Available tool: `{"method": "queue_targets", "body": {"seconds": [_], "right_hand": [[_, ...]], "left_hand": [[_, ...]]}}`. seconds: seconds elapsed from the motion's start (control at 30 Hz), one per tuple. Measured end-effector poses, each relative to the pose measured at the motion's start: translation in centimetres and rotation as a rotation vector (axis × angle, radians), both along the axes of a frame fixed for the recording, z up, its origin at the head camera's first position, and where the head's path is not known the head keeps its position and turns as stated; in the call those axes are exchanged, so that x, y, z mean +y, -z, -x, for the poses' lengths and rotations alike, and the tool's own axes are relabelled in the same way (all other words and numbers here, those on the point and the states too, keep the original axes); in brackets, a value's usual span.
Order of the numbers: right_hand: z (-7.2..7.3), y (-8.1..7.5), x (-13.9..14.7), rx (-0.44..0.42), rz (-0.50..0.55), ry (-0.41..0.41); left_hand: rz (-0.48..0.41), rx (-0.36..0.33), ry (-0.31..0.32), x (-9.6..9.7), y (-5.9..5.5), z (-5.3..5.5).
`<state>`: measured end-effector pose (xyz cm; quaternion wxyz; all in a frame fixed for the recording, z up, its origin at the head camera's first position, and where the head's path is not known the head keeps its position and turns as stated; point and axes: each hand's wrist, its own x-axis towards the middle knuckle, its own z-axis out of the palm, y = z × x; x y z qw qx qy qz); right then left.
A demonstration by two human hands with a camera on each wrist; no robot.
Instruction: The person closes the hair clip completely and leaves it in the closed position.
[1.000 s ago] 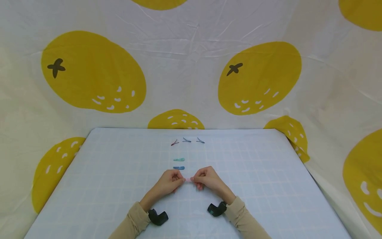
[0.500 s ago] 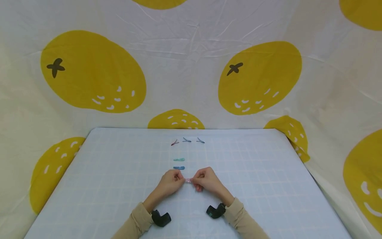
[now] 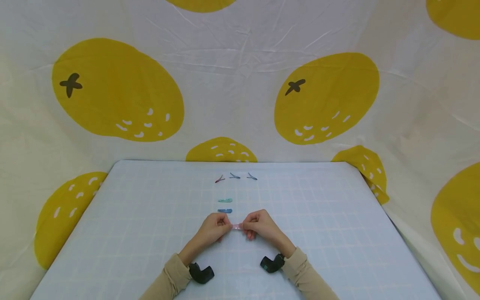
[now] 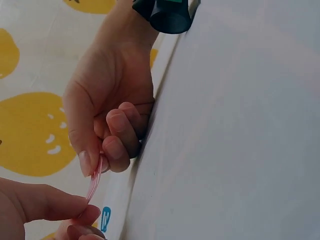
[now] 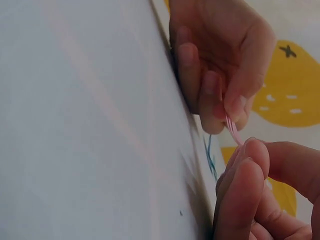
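Between my two hands, a small pink hair clip [image 3: 236, 226] is stretched sideways above the table. My left hand [image 3: 213, 228] pinches its left end with thumb and finger. The other end is pinched the same way by my right hand [image 3: 263, 227]. In the left wrist view the pink hair clip [image 4: 93, 184] looks thin and slightly bent, its ends hidden by fingertips. Just beyond my left hand lies a blue snap hair clip [image 3: 225, 211], and a green snap hair clip [image 3: 225, 200] lies parallel behind it.
Near the far table edge lie a red hair clip [image 3: 219, 179] and two blue hair clips [image 3: 234, 176], all with spread arms. The table [image 3: 322, 200] has a pale checked cover. Behind it hangs a curtain [image 3: 228, 83] with yellow fruit prints.
Both hands stay almost where they were, with only tiny shifts. The pink hair clip between them tilts slightly and shows a little more of its surface.
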<state>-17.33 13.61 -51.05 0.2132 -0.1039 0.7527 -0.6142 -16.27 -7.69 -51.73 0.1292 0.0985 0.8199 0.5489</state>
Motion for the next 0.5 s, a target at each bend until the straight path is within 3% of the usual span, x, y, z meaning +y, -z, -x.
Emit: {"method": "queue_targets", "body": {"seconds": [0.27, 0.5], "right_hand": [[0.01, 0.06, 0.21, -0.007, 0.041, -0.013], [-0.02, -0.25, 0.02, -0.008, 0.054, -0.017]], "left_hand": [[-0.081, 0.031, -0.002, -0.03, 0.65, 0.15], [-0.148, 0.008, 0.070, -0.80, 0.70, 0.40]]}}
